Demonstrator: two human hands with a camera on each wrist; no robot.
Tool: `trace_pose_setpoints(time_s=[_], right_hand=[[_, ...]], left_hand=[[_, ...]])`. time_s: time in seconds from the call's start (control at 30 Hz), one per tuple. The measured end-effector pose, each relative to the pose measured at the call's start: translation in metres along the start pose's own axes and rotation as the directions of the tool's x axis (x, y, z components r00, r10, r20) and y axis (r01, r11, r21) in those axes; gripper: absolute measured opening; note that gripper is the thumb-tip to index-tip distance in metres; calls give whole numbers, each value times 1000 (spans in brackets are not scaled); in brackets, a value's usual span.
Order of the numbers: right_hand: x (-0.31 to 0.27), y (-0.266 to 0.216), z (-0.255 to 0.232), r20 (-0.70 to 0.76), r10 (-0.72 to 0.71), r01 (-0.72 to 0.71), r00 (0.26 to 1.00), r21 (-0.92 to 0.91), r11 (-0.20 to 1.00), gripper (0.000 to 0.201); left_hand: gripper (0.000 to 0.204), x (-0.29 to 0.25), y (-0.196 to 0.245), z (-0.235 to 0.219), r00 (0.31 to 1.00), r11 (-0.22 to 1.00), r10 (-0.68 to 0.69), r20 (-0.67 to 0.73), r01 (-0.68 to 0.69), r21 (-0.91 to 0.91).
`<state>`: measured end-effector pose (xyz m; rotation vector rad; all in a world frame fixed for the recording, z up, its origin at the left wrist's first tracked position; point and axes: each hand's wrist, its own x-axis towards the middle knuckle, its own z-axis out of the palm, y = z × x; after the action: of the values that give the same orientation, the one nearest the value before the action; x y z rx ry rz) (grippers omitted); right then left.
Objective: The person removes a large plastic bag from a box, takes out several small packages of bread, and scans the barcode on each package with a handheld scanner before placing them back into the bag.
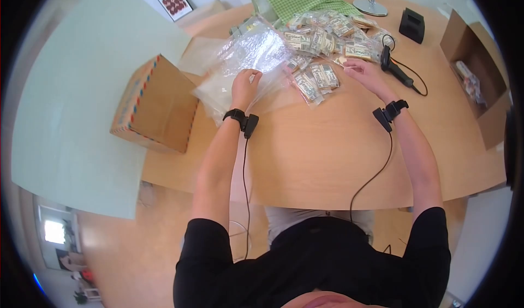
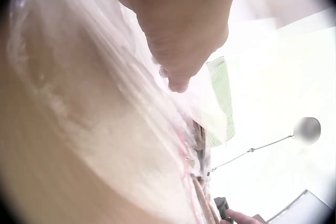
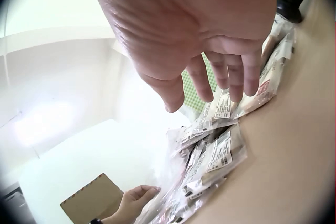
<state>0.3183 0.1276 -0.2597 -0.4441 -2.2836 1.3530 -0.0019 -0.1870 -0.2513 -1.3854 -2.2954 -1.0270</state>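
Clear plastic bag (image 1: 265, 49), thin, glossy & crinkled, is pinched by L hand (image 1: 245, 88), its fingers curled. R hand (image 1: 368, 78) is held open, fingers apart & slightly bent — nothing gripped — near flat, rectangular pkts (image 1: 322, 40), film-wrapped w/ printed labels, piled on wood-grain table (image 1: 305, 160). Stripe-edged cardboard box (image 1: 164, 106) is set L of bag.

A pale wooden table (image 1: 305, 155) stands above wood-toned flooring (image 1: 131, 242).

Clear plastic bags (image 1: 248, 51), crinkled, overlapping on table (image 1: 311, 155), labelled packets (image 1: 322, 42) heaped beside them
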Motion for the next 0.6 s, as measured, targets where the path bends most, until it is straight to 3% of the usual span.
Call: trace_pose_setpoints(time_s=[0.03, 0.23, 0.33, 0.43, 0.53, 0.6], right_hand=[[-5, 0, 1, -18, -33, 33, 999, 24, 999, 52], [-23, -8, 7, -13, 173, -161, 985, 289, 944, 53], [-29, -37, 12, 83, 240, -239, 967, 622, 746, 57], [-35, -59, 15, 256, 235, -346, 938, 745, 570, 58], [-56, -73, 26, 183, 216, -282, 959, 686, 671, 44], [-59, -52, 30, 187, 218, -284, 958, 510, 812, 36]], left_hand=[[21, 7, 5, -7, 1000, 1000, 4, -30, -4, -9], [17, 20, 59, -63, 980, 995, 47, -195, -63, -76], [15, -3, 106, -78, 951, 957, 272, -148, -284, -66], [14, -42, 134, -74, 925, 933, 359, 125, -357, -39], [16, -77, 161, -64, 886, 937, 348, 308, -336, -92], [14, -85, 161, -55, 825, 910, 415, 383, -381, -165]])
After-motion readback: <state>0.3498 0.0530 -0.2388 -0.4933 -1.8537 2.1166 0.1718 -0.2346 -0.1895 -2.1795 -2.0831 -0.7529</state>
